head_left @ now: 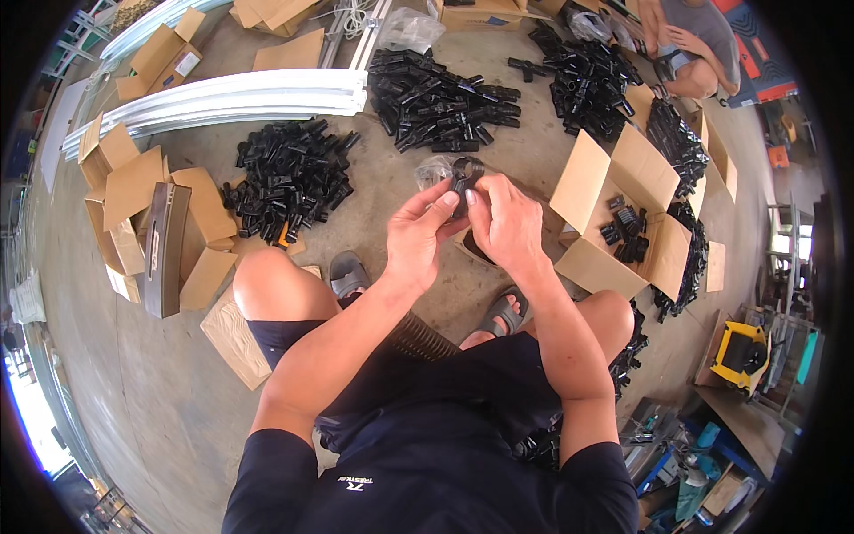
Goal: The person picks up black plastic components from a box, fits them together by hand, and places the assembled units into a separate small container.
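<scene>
Both hands meet in front of me over a black pipe fitting [466,167] with a round, ring-like end pointing away from me. My left hand [416,230] pinches its near part from the left, thumb on top. My right hand [511,224] grips the same fitting from the right, its thumb beside the left one. The fingers cover the lower part of the piece. Just beyond it lies a clear plastic bag [431,169] on the floor. To the right, an open cardboard box [580,174] holds several black fittings [628,233].
Heaps of black fittings lie at left [290,174], ahead [436,103] and far right [591,85]. Open cartons [133,189] and a long brown box [167,251] stand at left, with white metal profiles [233,100] beyond. Another person [696,55] sits at far right.
</scene>
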The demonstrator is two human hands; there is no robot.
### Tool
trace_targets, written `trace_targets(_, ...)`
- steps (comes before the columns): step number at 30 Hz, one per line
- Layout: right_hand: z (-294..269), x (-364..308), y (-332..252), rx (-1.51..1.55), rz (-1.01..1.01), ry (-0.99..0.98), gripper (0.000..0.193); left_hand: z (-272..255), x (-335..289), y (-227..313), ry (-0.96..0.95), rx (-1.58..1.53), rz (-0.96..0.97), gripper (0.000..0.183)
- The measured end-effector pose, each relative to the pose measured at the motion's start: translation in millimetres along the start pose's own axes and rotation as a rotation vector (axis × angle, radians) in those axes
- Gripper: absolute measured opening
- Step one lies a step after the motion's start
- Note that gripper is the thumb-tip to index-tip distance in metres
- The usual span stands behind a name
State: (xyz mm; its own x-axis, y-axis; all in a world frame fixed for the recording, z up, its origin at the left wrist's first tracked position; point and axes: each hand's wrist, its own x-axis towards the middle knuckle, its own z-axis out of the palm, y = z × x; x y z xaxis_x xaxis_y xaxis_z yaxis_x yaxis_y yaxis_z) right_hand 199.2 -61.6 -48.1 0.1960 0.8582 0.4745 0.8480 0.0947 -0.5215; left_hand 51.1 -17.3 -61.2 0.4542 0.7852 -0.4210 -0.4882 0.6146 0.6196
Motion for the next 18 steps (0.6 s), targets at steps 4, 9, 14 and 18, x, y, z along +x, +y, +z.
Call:
trace_targets(4, 0.4, 2.2, 4.4, -0.148, -0.058, -0.034, 0.025, 2.9, -5.5, 2.1, -0.003, -0.01, 0.012, 0.03)
trace_targets(9, -10.5, 6.5, -6.5, -0.024, 0.01, -0.066, 0.022, -1.4, 2.1, -0.1, 0.027, -0.001, 0.043, 0.028)
trace_targets(14, -6.2, 1.9, 0.2, 0.072, -0.002, -0.056, 0.018, -0.3, -0.3, -0.5, -0.002, 0.019, 0.034, 0.032)
trace_targets(18, -0.5, -0.9, 7.8, -0.074, -0.092, -0.021, 0.018, 3.5, -4.3, -1.1, 0.012, 0.076, 0.045, 0.029)
